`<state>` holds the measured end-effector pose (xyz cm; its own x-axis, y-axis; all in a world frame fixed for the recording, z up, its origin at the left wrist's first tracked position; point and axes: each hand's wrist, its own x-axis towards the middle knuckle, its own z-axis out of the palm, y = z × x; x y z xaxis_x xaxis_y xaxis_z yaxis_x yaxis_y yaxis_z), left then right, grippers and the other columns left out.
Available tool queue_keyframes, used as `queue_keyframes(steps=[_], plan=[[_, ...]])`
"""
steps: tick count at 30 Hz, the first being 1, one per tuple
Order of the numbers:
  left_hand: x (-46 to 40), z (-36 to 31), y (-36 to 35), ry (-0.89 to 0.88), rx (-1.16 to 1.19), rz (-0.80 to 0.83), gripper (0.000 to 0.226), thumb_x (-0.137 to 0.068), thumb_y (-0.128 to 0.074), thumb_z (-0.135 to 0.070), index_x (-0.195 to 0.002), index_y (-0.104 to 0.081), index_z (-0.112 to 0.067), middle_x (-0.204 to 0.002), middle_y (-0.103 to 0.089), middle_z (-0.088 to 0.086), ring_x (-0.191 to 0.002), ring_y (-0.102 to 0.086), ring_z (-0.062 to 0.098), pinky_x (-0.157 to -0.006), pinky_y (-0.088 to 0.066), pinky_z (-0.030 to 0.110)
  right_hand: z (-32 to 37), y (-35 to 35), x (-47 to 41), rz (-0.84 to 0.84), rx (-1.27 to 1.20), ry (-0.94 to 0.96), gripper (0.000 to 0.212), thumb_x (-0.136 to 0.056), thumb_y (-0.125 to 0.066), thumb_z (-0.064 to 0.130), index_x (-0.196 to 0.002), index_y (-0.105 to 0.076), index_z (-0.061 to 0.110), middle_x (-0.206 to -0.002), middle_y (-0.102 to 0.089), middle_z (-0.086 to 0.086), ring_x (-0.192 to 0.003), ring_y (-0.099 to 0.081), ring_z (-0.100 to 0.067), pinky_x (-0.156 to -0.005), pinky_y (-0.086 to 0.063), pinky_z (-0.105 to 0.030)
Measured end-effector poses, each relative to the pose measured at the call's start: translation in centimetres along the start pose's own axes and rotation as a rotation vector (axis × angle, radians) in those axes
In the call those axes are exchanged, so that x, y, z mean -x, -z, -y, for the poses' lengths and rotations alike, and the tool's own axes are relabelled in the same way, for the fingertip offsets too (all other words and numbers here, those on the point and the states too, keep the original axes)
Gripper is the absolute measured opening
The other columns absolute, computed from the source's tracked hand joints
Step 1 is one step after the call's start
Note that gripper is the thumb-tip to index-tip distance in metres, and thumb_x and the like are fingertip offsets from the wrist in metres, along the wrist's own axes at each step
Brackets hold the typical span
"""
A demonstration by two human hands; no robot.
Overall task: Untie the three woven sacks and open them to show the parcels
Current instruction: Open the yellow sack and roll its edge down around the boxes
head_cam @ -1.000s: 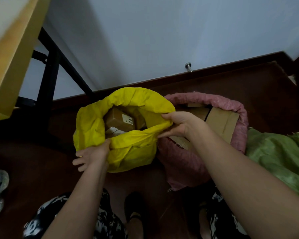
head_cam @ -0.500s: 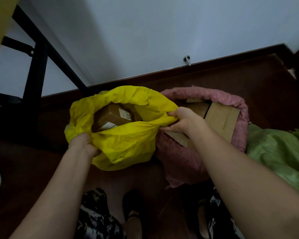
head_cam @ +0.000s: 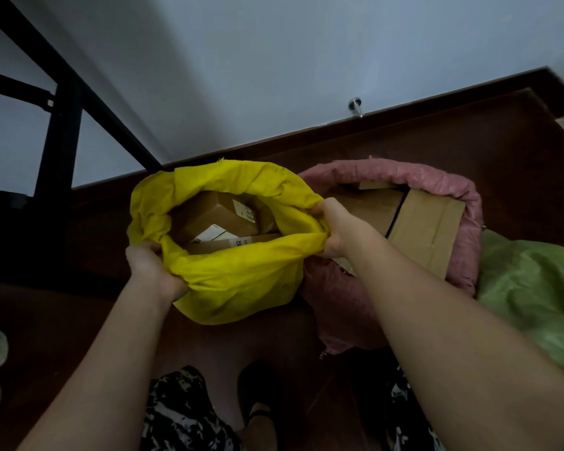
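— Widening now, compared with a moment ago: yellow sack (head_cam: 241,281) mouth pulled further apart, left hand (head_cam: 153,271) shifted down onto the near-left rim, more parcels showing.

— Standing where?

— Sitting on the dark wooden floor (head_cam: 469,141), close to the back edge by the skirting, under the pale wall (head_cam: 274,60). Touching the pink sack (head_cam: 339,307) on its right side.

— And further right?

— Lying slumped at the floor's right edge, green sack (head_cam: 534,288), pressing against the pink one. Mouth not visible, so open or tied: cannot tell.

— Pink one?

— Gaping already, rim rolled down, flat cardboard boxes (head_cam: 427,226) filling it to the top.

— Hands doing what?

— Gripping, both. Left hand's fingers curling round a bunched fold of yellow cloth. Right hand (head_cam: 342,229) clamping the opposite rim, fingers tucked into the fabric, pulling away from the left.

— Inside the yellow?

— Resting together, brown parcels (head_cam: 215,213) with white labels, partly shaded by the rim.

— Anything else?

— Standing at the far left, black metal frame (head_cam: 62,125). Poking from the skirting, small door stop (head_cam: 355,105).
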<state>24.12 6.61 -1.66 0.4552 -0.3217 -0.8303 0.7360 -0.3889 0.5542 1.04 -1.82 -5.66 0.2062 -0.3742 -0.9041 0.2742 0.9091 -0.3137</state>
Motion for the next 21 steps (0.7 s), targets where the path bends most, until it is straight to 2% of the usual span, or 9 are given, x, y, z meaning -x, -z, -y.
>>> queue_keyframes(steps=[2,4,6,8,10,14,16,18,21], plan=[[-0.5,-0.2,-0.1,-0.109,-0.027,0.037,0.04,-0.075,-0.051,-0.033,-0.112,-0.062,-0.022,-0.113,-0.064,0.009,-0.097,-0.064,0.032,-0.082,-0.053,0.047,0.0,0.2,-0.8,0.005,0.119,0.021,0.033,-0.087,-0.055,0.036,-0.108,-0.058,0.011,-0.104,-0.067,-0.013,-0.085,-0.065,-0.029,-0.074,-0.054,-0.038],[-0.8,0.1,-0.2,-0.243,-0.114,-0.062,0.067,-0.063,-0.063,-0.049,-0.125,-0.051,-0.029,-0.123,-0.059,0.006,-0.102,-0.061,0.03,-0.084,-0.051,0.048,0.0,0.5,-1.4,-0.006,0.225,0.081,0.061,-0.075,-0.07,0.046,-0.126,-0.048,0.019,-0.118,-0.063,-0.011,-0.095,-0.066,-0.029,-0.076,-0.057,-0.042],[-0.6,0.3,-0.6,-0.432,-0.241,-0.152,0.069,-0.075,-0.06,-0.056,-0.135,-0.038,-0.031,-0.132,-0.049,0.006,-0.109,-0.055,0.026,-0.091,-0.047,0.043,0.0,1.0,-1.9,0.027,0.333,0.203,0.082,-0.071,-0.076,0.052,-0.136,-0.034,0.025,-0.129,-0.054,-0.006,-0.106,-0.063,-0.028,-0.084,-0.056,-0.048],[-0.8,0.4,-1.0,-0.538,-0.368,-0.243,0.056,-0.09,-0.047,-0.054,-0.138,-0.041,-0.025,-0.138,-0.045,0.008,-0.114,-0.052,0.025,-0.095,-0.045,0.038,0.0,1.2,-1.8,0.094,0.493,0.346,0.072,-0.084,-0.061,0.057,-0.141,-0.03,0.027,-0.135,-0.049,-0.001,-0.116,-0.057,-0.024,-0.095,-0.051,-0.046],[-1.5,-0.1,-0.8,-0.455,-0.251,-0.287,0.048,-0.096,-0.042,-0.048,-0.134,-0.049,-0.018,-0.125,-0.054,0.005,-0.11,-0.057,0.024,-0.091,-0.049,0.037,0.1,1.2,-1.8,0.115,0.563,0.413,0.062,-0.091,-0.046,0.06,-0.14,-0.04,0.023,-0.134,-0.053,-0.001,-0.117,-0.057,-0.023,-0.101,-0.047,-0.044],[-1.3,-2.2,-0.7,-0.129,0.01,-0.073,0.029,-0.101,-0.035,-0.029,-0.12,-0.056,-0.023,-0.103,-0.062,0.005,-0.08,-0.058,0.022,-0.06,-0.052,0.037,0.5,1.2,-3.3,-0.056,0.363,0.336,0.059,-0.092,-0.043,0.061,-0.126,-0.052,0.013,-0.12,-0.062,-0.009,-0.111,-0.061,-0.029,-0.095,-0.051,-0.044],[-2.1,-2.9,0.2,-0.028,-0.066,-0.12,0.028,-0.1,-0.032,-0.026,-0.104,-0.06,-0.022,-0.108,-0.063,0.004,-0.077,-0.056,0.022,-0.06,-0.051,0.037,0.9,1.3,-4.3,-0.084,0.106,0.249,0.044,-0.093,-0.05,0.05,-0.112,-0.057,0.012,-0.111,-0.066,-0.011,-0.103,-0.065,-0.033,-0.089,-0.053,-0.048],[-2.8,-3.2,1.0,0.021,-0.217,-0.131,0.028,-0.096,-0.036,-0.026,-0.088,-0.061,-0.019,-0.101,-0.064,0.005,-0.069,-0.062,0.025,-0.048,-0.055,0.033,1.2,1.5,-5.3,-0.159,0.016,0.161,0.044,-0.088,-0.051,0.044,-0.114,-0.064,0.011,-0.112,-0.068,-0.014,-0.098,-0.067,-0.035,-0.09,-0.051,-0.052],[-3.8,-3.5,1.3,-0.036,-0.482,-0.118,0.032,-0.091,-0.046,-0.027,-0.116,-0.061,-0.014,-0.107,-0.064,0.013,-0.084,-0.065,0.03,-0.055,-0.057,0.044,1.4,1.5,-5.3,-0.256,0.212,0.146,0.047,-0.09,-0.049,0.045,-0.124,-0.058,0.013,-0.123,-0.061,-0.008,-0.108,-0.061,-0.032,-0.095,-0.05,-0.044]])
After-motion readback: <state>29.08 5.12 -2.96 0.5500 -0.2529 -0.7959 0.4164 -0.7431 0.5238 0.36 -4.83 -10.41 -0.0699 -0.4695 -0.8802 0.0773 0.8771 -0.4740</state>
